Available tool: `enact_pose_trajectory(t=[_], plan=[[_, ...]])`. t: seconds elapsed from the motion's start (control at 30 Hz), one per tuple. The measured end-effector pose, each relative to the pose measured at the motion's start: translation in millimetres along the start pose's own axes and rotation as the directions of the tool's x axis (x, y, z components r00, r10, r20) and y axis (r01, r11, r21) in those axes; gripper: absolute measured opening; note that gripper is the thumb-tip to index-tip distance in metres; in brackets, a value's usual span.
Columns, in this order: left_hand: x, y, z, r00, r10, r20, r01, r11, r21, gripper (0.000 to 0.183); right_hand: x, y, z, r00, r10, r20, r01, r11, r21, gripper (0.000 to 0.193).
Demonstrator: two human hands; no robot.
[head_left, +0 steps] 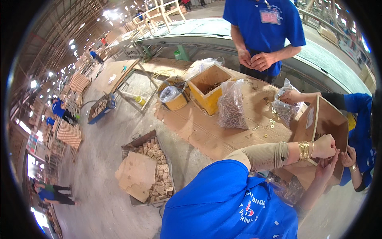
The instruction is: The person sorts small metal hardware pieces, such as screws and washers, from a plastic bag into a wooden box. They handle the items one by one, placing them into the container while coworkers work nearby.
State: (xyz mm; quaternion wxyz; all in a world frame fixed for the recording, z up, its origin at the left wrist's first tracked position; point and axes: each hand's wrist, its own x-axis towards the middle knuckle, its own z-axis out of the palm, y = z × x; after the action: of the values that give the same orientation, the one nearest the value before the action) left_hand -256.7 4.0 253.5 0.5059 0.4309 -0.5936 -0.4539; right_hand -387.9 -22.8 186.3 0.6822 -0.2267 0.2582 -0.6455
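Both my arms reach to a brown open box at the right edge of the cardboard-covered table. My left hand, below gold bracelets and a tan sleeve, is closed in a pinch over the box's near rim. Meeting it from below is my right hand, its fingers pressed together near the left fingertips. Whatever they hold is too small to make out. A co-worker's hand is at the box's right side; that person's other hand touches a clear bag of small parts. Small yellowish rings lie beside that bag.
A clear bag of screws stands mid-table, next to a yellow wooden box and a yellow bucket. Another person stands across the table. On the floor, a crate of wooden blocks is partly covered by a cardboard sheet.
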Motion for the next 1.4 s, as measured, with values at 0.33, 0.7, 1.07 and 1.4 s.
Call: enact_pose_trajectory(t=[0.33, 0.7, 1.07, 1.4], plan=[[1.0, -61.2, -75.4, 0.981, -0.163, -0.110, 0.096, 0.885, -0.455, 0.020, -4.0, -5.8, -7.0, 0.975, 0.030, 0.220, 0.025, 0.970, -0.240, 0.032], [-81.3, -136.6, -119.9, 0.809, -0.588, 0.009, 0.458, 0.620, -0.637, 0.010, -12.6, 3.3, 9.9, 0.976, 0.066, 0.206, 0.082, 0.766, -0.637, 0.018], [-74.2, -118.2, -110.3, 0.844, -0.502, 0.189, 0.525, 0.703, -0.480, 0.015, -33.8, -5.6, 26.0, 0.980, 0.012, 0.198, 0.118, 0.770, -0.628, 0.011], [-12.7, -12.6, -95.8, 0.912, -0.260, 0.318, 0.379, 0.831, -0.407, 0.022, -48.8, -34.4, 56.2, 0.965, 0.024, 0.260, 0.173, 0.686, -0.707, 0.009]])
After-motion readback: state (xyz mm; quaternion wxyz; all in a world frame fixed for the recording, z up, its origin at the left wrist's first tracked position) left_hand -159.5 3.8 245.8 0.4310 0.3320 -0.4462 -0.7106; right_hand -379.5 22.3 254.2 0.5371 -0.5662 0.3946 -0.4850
